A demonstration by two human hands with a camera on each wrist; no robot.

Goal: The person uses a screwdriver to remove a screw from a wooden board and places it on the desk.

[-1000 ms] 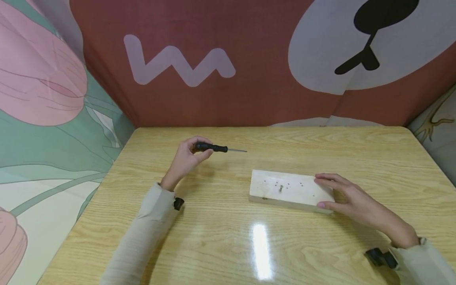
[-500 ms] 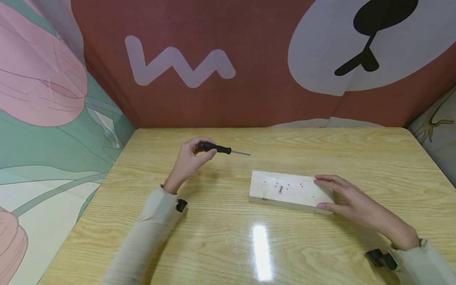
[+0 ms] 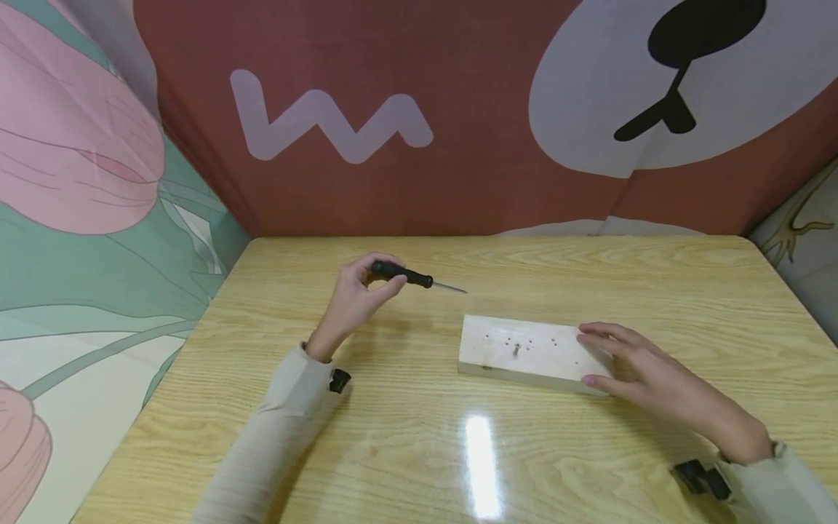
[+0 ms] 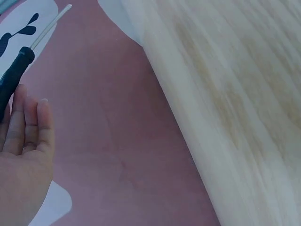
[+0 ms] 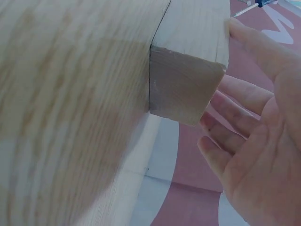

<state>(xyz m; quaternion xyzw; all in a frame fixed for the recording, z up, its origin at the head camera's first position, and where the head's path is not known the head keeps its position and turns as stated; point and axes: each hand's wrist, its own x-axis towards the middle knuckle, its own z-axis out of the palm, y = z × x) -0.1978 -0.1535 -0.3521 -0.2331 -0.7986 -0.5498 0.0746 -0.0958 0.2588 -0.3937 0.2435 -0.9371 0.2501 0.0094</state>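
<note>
Above the table's left half, my left hand (image 3: 350,302) pinches a black-handled screwdriver (image 3: 409,275) between thumb and fingers. Its thin metal shaft points right and slightly down, the tip short of the block's far left corner. A pale wooden block (image 3: 540,348) lies flat on the table, several small holes in its top. One screw (image 3: 516,350) stands up from it. At the block's right end my right hand (image 3: 655,375) grips it, thumb at the near edge and fingers at the far edge. In the right wrist view the block's end face (image 5: 186,87) shows beside the fingers.
The wood-grain table (image 3: 393,451) reaches back to a red-brown printed backdrop (image 3: 458,189). A patterned cloth (image 3: 85,276) hangs at the left side. Dark wrist devices (image 3: 702,479) sit at both sleeves. A bright light reflection lies on the table's front.
My left hand has moved a little to the right with the screwdriver, whose tip has dipped and come closer to the block. The right hand and the block have stayed put.
</note>
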